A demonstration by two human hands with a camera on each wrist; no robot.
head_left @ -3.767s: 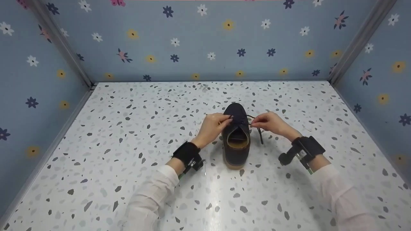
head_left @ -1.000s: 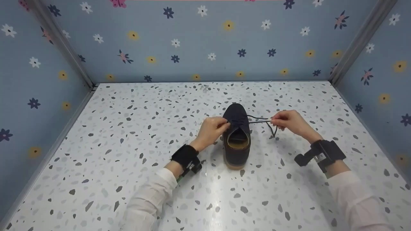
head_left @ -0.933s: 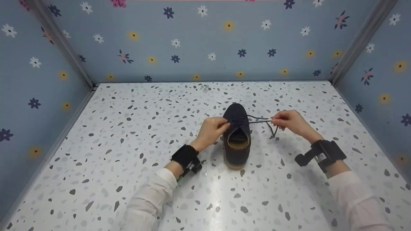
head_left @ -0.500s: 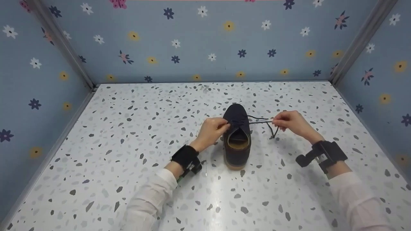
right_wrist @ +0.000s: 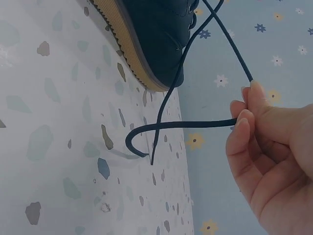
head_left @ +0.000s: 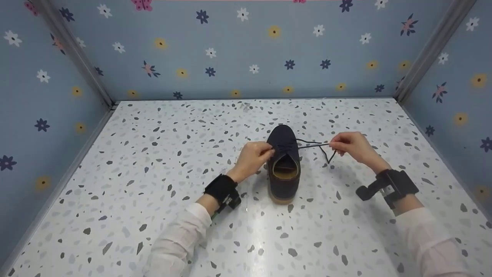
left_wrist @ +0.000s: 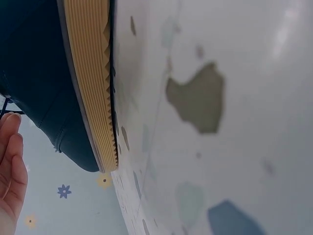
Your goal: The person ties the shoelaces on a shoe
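A dark navy shoe (head_left: 283, 188) with a tan sole stands upright on the floor, its toe pointing away from me. My right hand (head_left: 355, 147) pinches a dark shoelace (head_left: 313, 146) and stretches it straight out from the shoe's right side. In the right wrist view, that lace's tail (right_wrist: 195, 124) curls out below the right hand (right_wrist: 279, 152). A second lace end (right_wrist: 171, 90) hangs loose across it. At the left edge of the lacing, my left hand (head_left: 251, 157) pinches a lace; the left wrist view shows a bit of lace (left_wrist: 6, 105) at its fingertips (left_wrist: 11, 122).
The white speckled surface (head_left: 153, 211) spreads around the shoe. Blue flowered panels (head_left: 246, 46) close it in at the back and both sides, with grey metal posts (head_left: 434, 50) at the corners. Each wrist wears a black camera strap (head_left: 221, 189).
Over the few seconds shown, my right hand has moved right, drawing the lace out from the shoe. In the last half second it shifts slightly further right. My left hand barely moves.
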